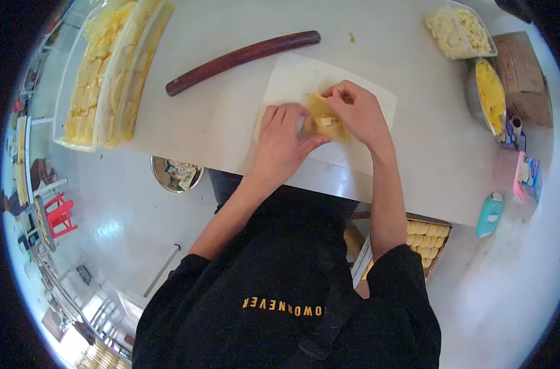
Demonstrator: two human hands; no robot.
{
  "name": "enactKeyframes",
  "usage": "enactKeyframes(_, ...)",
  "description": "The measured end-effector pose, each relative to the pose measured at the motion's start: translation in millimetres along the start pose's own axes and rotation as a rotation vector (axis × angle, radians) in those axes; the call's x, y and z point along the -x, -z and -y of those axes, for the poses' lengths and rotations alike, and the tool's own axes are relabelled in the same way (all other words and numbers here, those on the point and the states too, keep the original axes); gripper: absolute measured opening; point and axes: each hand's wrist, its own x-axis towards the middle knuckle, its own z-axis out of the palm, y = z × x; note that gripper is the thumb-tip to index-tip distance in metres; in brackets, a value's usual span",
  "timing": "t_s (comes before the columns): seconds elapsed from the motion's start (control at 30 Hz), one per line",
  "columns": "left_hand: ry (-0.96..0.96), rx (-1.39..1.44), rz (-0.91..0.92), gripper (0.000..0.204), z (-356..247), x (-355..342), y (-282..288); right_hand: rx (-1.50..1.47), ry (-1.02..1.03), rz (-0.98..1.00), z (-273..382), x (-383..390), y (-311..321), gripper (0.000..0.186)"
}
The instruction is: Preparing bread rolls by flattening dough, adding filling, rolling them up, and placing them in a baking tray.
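A thin, soft, yellow sheet of dough (340,130) with a small pale cube (327,122) on it is between the two bare hands, over a white rectangular board (292,74). The right hand (360,114) has its thumb and fingers closed together on the dough's upper edge. The left hand (284,136) is half open, fingers bent and thumb spread, with the thumb at the lower left edge; the dough is small and blurred here, so I cannot tell how firmly this hand holds it.

The board lies on a smooth, off-white table (428,147). Measured from the dough, a long, dark reddish-brown stick (243,59) lies at ten o'clock, and clear plastic boxes (98,134) of yellow pieces stand between nine and ten. At two is a clear tub (492,44) with pale pieces; near three, a metal bowl (474,98) of yellow filling, beside a brown cardboard box (523,74). A teal bottle (490,215) is at four.

Beyond the table, a tray (444,247) of yellow rounds shows at five, and a red plastic stool (60,215) stands on the shiny pale floor (120,203) at eight.
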Motion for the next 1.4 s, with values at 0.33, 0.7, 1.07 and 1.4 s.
enactKeyframes(0.33,-0.163,-0.042,0.126,0.047,0,-23,1,0.509,0.656,-0.335,9,79,3,0.046)
enactKeyframes(0.7,-0.047,-0.221,0.311,0.049,-1,-4,11,0.799,0.286,-0.339,-11,82,-18,0.041)
enactKeyframes(1.07,-0.175,-0.262,0.134,0.06,-46,-49,-11,0.608,0.204,-0.549,-31,84,11,0.042)
enactKeyframes(1.4,-0.138,-0.457,0.331,0.055,-28,-30,-14,0.383,0.107,-0.592,-46,108,10,0.026)
